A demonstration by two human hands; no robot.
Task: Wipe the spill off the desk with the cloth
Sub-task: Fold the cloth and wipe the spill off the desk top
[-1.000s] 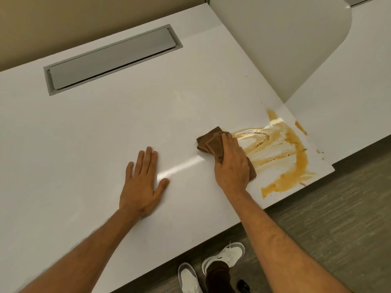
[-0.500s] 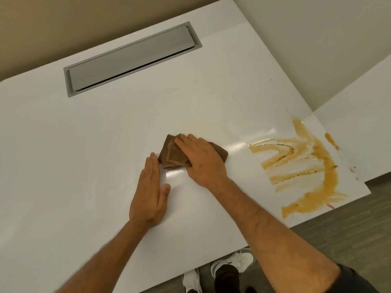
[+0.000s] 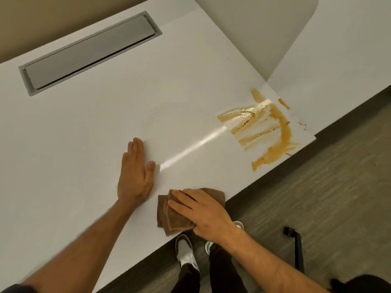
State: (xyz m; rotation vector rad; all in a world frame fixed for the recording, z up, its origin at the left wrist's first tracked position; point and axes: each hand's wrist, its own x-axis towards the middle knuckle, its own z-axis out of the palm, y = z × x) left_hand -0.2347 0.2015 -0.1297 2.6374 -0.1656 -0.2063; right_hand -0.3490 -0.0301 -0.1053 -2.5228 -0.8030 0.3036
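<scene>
The right hand is dragging the brown cloth away from the spill: a second ago it was pressing at the spill's left edge, half a second ago it was near the middle of the desk beside the left hand, and now it is lying flat on the cloth at the desk's near edge, one corner overhanging. The left hand's fingers are now lying closed together instead of spread.
</scene>
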